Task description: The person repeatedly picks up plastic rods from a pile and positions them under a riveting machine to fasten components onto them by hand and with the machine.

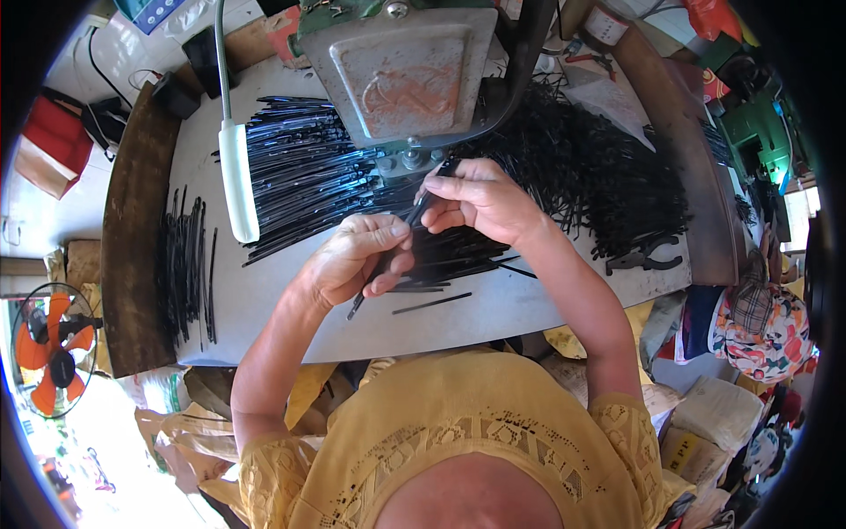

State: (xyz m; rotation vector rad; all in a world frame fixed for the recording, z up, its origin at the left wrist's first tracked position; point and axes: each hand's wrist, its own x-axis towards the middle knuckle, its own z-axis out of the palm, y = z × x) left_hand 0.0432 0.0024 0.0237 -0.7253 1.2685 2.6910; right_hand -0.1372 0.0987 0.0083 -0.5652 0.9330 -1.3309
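Between my hands runs a thin black rod point(416, 213), held on a slant over the table in front of a green-grey machine point(404, 84). My left hand point(363, 256) is closed on its lower part, with the thumb laid along it. Near the upper end, my right hand point(471, 198) pinches the rod between thumb and fingers. A dark end shows above the right thumb. Behind and below the hands lie many similar black rods point(300, 176), spread out beneath the machine's head. One loose rod point(432, 303) rests close to the table's near edge.
A white lamp point(236, 181) on a bent stalk hangs left of the machine. A big tangled heap of black pieces point(599, 167) covers the right side, with pliers point(648, 256) beside it. Another row of rods point(187, 273) lies by the wooden left rim point(137, 229). An orange fan point(60, 357) stands beyond.
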